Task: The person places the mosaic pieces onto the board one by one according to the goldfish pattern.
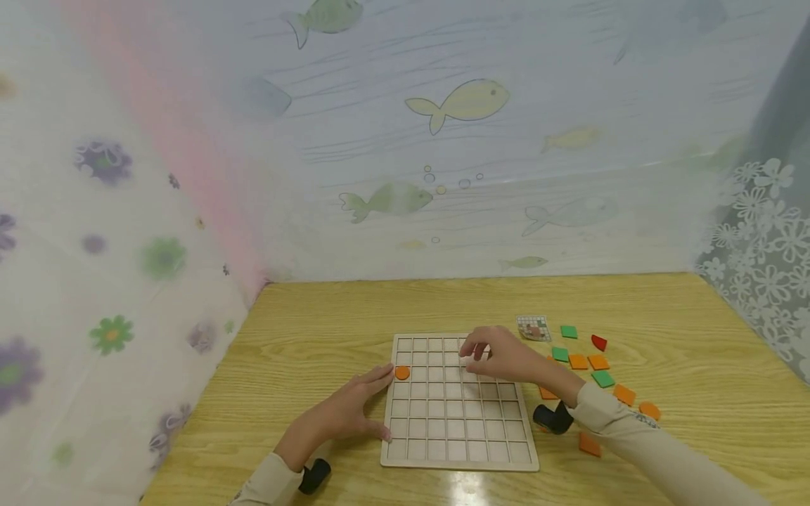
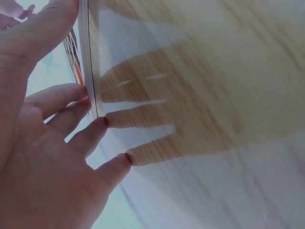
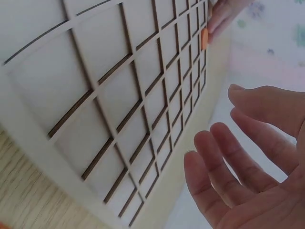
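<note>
A pale wooden grid board (image 1: 460,464) lies on the table, its square cells divided by thin raised strips. One round orange piece (image 1: 402,373) sits in a cell along its left side. Against the board's left edge rests my left hand (image 1: 349,409), with thumb and fingers spread; the left wrist view has its fingertips at the board's edge (image 2: 90,62) and the tabletop. My right hand (image 1: 504,356) hovers over the upper right of the board. In the right wrist view its fingers (image 3: 228,160) are loosely bent, thumb apart, with nothing between them.
Right of the board lie several orange pieces (image 1: 578,362), green squares (image 1: 569,331) and a red quarter-round piece (image 1: 598,342). A small card with a printed grid (image 1: 534,328) lies behind the board's right corner. Patterned fabric (image 1: 468,211) hangs at the table's back and sides.
</note>
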`<state>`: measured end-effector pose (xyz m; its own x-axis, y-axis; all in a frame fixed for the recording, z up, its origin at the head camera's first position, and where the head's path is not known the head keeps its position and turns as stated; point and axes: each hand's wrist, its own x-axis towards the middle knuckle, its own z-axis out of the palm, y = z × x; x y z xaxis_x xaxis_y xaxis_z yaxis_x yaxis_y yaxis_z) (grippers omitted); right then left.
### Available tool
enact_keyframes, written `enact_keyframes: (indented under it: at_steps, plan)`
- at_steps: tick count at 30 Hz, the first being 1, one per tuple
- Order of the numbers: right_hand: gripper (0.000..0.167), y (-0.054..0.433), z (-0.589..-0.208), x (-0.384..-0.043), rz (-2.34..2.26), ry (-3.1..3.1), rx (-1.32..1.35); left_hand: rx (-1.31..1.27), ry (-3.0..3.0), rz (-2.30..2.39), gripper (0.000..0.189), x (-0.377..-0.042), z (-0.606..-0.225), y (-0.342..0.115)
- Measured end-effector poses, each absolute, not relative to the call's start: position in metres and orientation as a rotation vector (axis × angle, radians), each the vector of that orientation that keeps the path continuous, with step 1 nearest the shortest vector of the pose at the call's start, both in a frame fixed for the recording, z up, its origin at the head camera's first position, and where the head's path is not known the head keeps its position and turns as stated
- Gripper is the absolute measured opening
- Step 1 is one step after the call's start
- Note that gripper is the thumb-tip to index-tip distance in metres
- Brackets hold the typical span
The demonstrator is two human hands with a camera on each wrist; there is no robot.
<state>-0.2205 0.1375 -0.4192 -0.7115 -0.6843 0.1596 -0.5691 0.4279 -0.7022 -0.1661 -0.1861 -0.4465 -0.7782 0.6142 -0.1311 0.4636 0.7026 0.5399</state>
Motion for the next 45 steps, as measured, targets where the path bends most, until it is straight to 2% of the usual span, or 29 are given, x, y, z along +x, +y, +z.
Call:
enact_keyframes:
  at_steps: [14, 30, 36, 45]
  plan:
    - [0.011, 0.181, -0.42, -0.192, -1.19, 2.623, -1.166, 0.866, 2.601, 0.724, 0.1, -0.165, -0.449, -0.186]
    - [0.019, 0.216, -0.424, -0.153, -1.175, 2.633, -1.044, 0.87, 2.603, 0.722, 0.102, -0.166, -0.449, -0.186]
    - [0.023, 0.227, -0.435, -0.145, -1.177, 2.674, -1.155, 0.854, 2.604, 0.719, 0.101, -0.166, -0.449, -0.186]
    - [0.024, 0.233, -0.446, -0.136, -1.182, 2.667, -0.996, 0.869, 2.602, 0.749, 0.1, -0.166, -0.449, -0.188]
